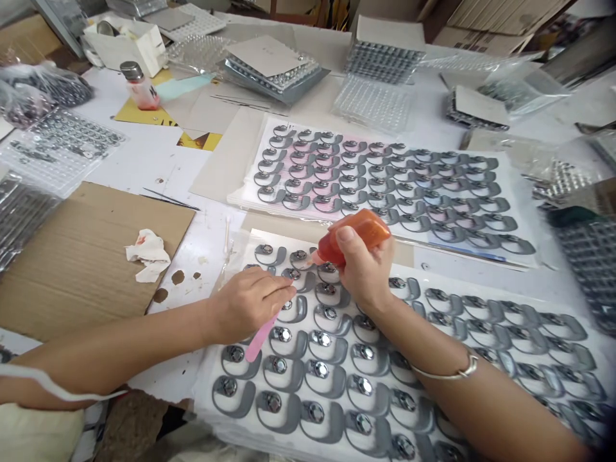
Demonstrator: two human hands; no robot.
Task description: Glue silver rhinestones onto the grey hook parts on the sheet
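My right hand (366,269) is wrapped round an orange squeeze bottle (359,234), tilted so its pale nozzle points down and left over a ring-shaped metal piece. Just left of it, my left hand (250,301) is closed on a pink stick (261,340) with a broad flat end; its fingertips are close to the pieces. Under both hands lies a white sheet (250,240) carrying rows of grey curved pieces, each with a round shiny stone or setting. A few of these pieces are covered by my hands and right forearm.
Behind is a second sheet of similar pieces (385,173). To the left lie a brown cardboard (91,250), a crumpled stained tissue (148,255) and a cotton swab (227,234). Farther back stand a small bottle of red liquid (139,86), a white box (128,48) and stacked trays (385,58).
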